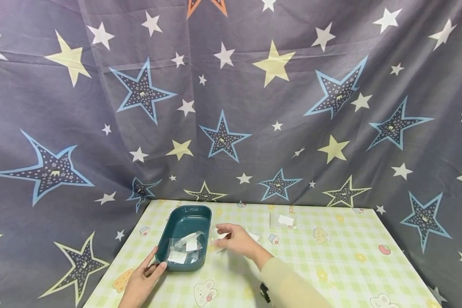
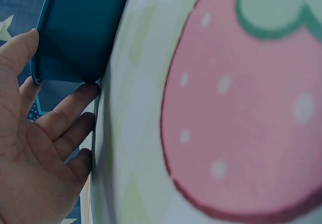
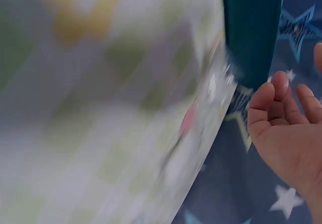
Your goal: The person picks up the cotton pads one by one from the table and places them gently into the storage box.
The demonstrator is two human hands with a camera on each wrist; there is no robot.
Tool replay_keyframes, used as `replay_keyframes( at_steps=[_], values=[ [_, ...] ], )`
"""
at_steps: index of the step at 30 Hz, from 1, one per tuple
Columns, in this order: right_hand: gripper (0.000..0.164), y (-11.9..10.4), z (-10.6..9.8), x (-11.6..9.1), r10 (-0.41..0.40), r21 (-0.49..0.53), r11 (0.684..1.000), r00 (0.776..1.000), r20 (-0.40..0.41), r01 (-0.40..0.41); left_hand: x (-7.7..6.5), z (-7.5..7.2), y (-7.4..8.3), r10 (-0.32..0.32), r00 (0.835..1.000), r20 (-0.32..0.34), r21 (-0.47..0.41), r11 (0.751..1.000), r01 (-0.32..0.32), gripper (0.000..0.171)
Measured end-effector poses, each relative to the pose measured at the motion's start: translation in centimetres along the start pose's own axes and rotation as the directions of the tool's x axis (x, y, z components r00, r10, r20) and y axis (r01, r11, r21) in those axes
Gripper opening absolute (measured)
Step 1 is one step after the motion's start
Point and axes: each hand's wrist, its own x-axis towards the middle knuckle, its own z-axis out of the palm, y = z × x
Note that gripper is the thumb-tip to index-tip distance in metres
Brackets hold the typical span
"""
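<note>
A dark teal rectangular tray [image 1: 188,208] stands on the table's left part. Clear plastic packets with white labels [image 1: 182,252] lie inside its near end. My left hand [image 1: 143,276] touches the tray's near left corner, index finger along one wall and thumb at the other; the left wrist view shows these fingers fairly straight. Just right of the tray, my right hand [image 1: 236,240] hovers low with its fingers loosely bent and thumb apart, nothing visibly gripped. Beneath and behind it another clear packet [image 1: 253,235] lies partly hidden. The right wrist view blurs the packets.
Farther right, near the back edge, lies one more clear packet [image 1: 282,220] with a white label. A green checked cloth with cartoon prints [image 1: 354,256] covers the table. Behind it hangs a dark star-patterned curtain [image 1: 238,94].
</note>
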Motion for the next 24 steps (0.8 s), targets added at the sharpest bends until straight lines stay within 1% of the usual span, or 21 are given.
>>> replay_keyframes(
  at_steps=[4, 7, 11, 14, 18, 21, 24],
  values=[
    [0.06, 1.7, -3.0, -0.7, 0.011, -0.048, 0.999, 0.999, -0.047, -0.013, 0.0, -0.1, 0.0, 0.004, 1.0, 0.002, -0.013, 1.0, -0.004, 0.094],
    [0.062, 3.1, -5.0, -1.3, 0.048, -0.081, 0.995, 0.995, -0.084, -0.055, -0.1, -0.2, -0.1, 0.008, 1.0, 0.002, -0.019, 1.0, -0.008, 0.093],
    [0.057, 4.9, -7.1, -2.1, 0.082, -0.184, 0.976, 0.982, -0.172, -0.114, -0.1, -0.1, -0.3, 0.011, 1.0, -0.004, -0.015, 1.0, -0.011, 0.093],
    [0.052, 5.9, -8.3, -2.5, 0.095, -0.257, 0.954, 0.967, -0.237, -0.156, -0.1, -0.2, -0.3, 0.007, 1.0, -0.005, -0.009, 1.0, -0.007, 0.094],
    [0.051, 7.0, -9.3, -2.9, 0.107, -0.351, 0.914, 0.954, -0.279, -0.205, -0.2, -0.2, -0.3, -0.005, 1.0, -0.01, -0.01, 1.0, 0.004, 0.093],
    [0.051, 7.5, -9.5, -3.2, 0.1, -0.424, 0.877, 0.948, -0.301, -0.227, -0.2, -0.1, -0.3, 0.002, 1.0, -0.017, -0.012, 1.0, -0.002, 0.093],
    [0.053, 8.1, -9.2, -3.6, 0.108, -0.48, 0.841, 0.947, -0.302, -0.249, -0.4, 0.0, -0.5, 0.003, 1.0, -0.011, 0.0, 1.0, -0.003, 0.094]
  ],
)
